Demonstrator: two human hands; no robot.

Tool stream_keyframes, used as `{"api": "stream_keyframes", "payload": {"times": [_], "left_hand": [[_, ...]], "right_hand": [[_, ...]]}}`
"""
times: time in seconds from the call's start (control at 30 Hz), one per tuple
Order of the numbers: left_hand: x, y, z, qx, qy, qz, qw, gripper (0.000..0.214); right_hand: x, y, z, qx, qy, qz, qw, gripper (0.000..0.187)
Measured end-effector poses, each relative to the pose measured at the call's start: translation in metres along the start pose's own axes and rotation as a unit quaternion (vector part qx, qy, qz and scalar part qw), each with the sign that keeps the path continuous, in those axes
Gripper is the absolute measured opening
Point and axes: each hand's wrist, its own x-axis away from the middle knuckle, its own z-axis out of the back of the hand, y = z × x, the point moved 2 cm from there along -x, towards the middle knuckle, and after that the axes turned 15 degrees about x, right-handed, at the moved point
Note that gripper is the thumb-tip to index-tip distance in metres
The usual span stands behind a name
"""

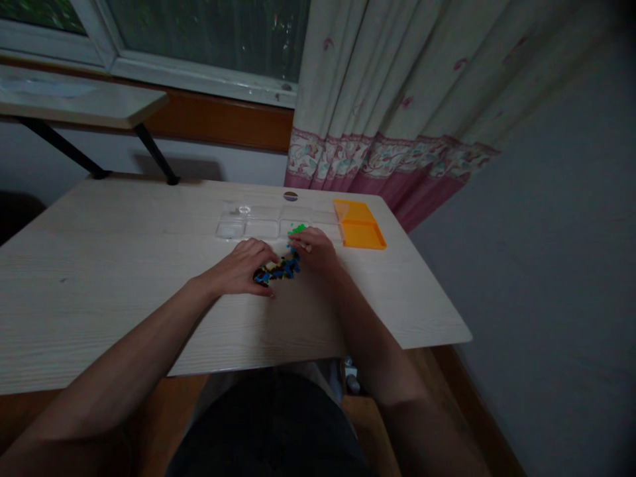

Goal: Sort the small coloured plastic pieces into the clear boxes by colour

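Two bare hands, both yours, low over the pale worktop (124,265), a loose heap of small pieces (284,269) between them. Heap mostly blue and black, some yellow; lies on the worktop, on the near side of the clear tray. Single shapes too small to make out.

Your left hand (248,266): curled round the left end of the heap, thumb on the near side, fingers on the far side, a gap between them. Not clenched. Whether any piece is pinched, you cannot tell from here.

Your right hand (320,250): at the far right end of the heap, fingers bent and pointing left. Fingertips partly hidden; cannot tell whether they grasp a piece or are free.

Green pieces (298,228) sit just beyond your right hand, within the outline of the clear tray (262,229). Tray is see-through, divided into compartments, long side running left to right.

Orange case (365,235): right of the tray, in two sections, close against the tray's right end.

Beyond: a round disc (291,196) near the far edge of the worktop; a raised shelf (99,106) on black legs, far left; patterned curtain (377,79) and window (209,40) behind.
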Motion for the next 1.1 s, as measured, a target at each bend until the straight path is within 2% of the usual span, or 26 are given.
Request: {"api": "stream_keyframes", "payload": {"times": [0.1, 0.17, 0.33, 0.43, 0.67, 0.9, 1.1], "left_hand": [[0.0, -0.007, -0.003, -0.015, -0.005, -0.007, 1.0, 0.073], [-0.001, -0.011, -0.003, -0.026, -0.004, -0.013, 1.0, 0.069], [-0.007, -0.013, -0.003, -0.055, 0.033, -0.007, 0.998, 0.064], [-0.01, -0.013, -0.004, -0.075, 0.066, 0.014, 0.995, 0.062], [-0.011, -0.019, -0.007, -0.088, 0.118, 0.066, 0.987, 0.048], [-0.011, -0.017, -0.007, -0.029, 0.14, 0.049, 0.989, 0.028], [-0.01, -0.022, -0.005, -0.009, 0.177, 0.048, 0.983, 0.031]], "right_hand": [[0.008, -0.002, 0.012, -0.049, -0.108, 0.036, 0.992, 0.057], [0.013, -0.004, 0.018, -0.051, -0.157, 0.043, 0.985, 0.076], [0.015, -0.008, 0.017, -0.035, -0.196, 0.039, 0.979, 0.083], [0.013, -0.01, 0.01, -0.035, -0.194, 0.05, 0.979, 0.076], [0.01, -0.016, -0.001, -0.03, -0.181, 0.054, 0.982, 0.04], [0.007, -0.019, 0.007, -0.008, -0.137, 0.059, 0.989, 0.024], [0.005, -0.023, 0.018, 0.056, -0.14, 0.091, 0.984, 0.015]]}}
